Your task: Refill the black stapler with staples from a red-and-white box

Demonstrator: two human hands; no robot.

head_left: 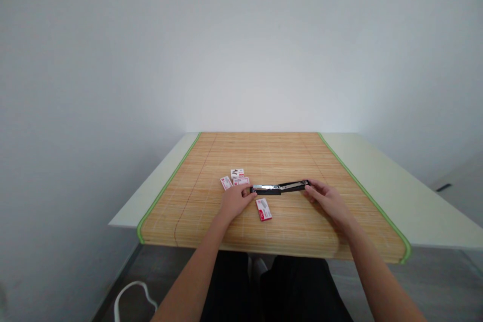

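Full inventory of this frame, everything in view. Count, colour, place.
stapler: 1, black and silver, opened out flat, mid-mat between the hands
grouped boxes: 3, small, white and red, on the mat beyond the left hand
lone box: 1, white and red, on the mat on the near side of the stapler
mat: 1, slatted tan with green edging, covers most of the table
table: 1, off-white, against the wall
wall: white, behind the table
white loop: 1, on the floor lower left, cannot tell what
left hand: holds the stapler's left end
right hand: holds the stapler's right end
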